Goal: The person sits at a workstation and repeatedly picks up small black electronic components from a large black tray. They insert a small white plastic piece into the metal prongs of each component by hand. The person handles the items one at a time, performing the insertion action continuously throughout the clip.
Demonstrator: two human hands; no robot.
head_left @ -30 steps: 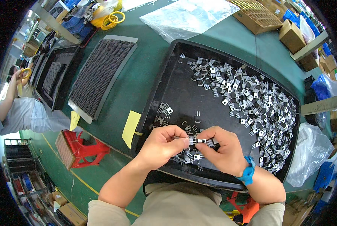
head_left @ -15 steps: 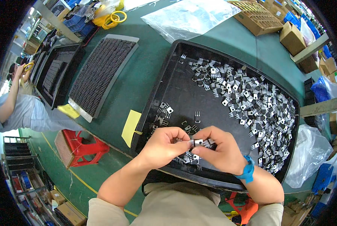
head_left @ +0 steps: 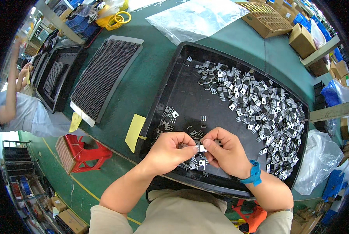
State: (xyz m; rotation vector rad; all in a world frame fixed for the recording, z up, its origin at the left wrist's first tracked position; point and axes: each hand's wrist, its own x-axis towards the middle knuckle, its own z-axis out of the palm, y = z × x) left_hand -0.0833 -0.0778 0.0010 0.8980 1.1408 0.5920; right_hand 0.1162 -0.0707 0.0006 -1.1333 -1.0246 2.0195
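Note:
Over the near side of a black plastic tray (head_left: 194, 93), my two hands meet at a small transistor (head_left: 201, 148) with a bright metal face. My left hand (head_left: 167, 153) pinches its left end between thumb and forefinger. From the other side, my right hand (head_left: 230, 153), a blue band on its wrist, closes thumb and forefinger at its right end. Loose three-legged transistors (head_left: 256, 101) with metal tabs spread thickly along the tray's far and right sides. A smaller group (head_left: 198, 162) lies under my hands, partly hidden by them. One single transistor (head_left: 203, 121) lies just beyond my fingers.
Left of the tray stands a panel of dense rows of dark parts (head_left: 106, 74), with a yellow slip (head_left: 135, 132) between. Clear plastic bags (head_left: 194, 19) lie behind and at right. A red stool (head_left: 84, 154) and another person (head_left: 22, 109) are at left; a cardboard divider box (head_left: 266, 17) stands far right.
My right hand has drawn its fingers slightly up, and the transistor between my hands shows differently. My left hand stays nearly still. The other person's arm has lifted.

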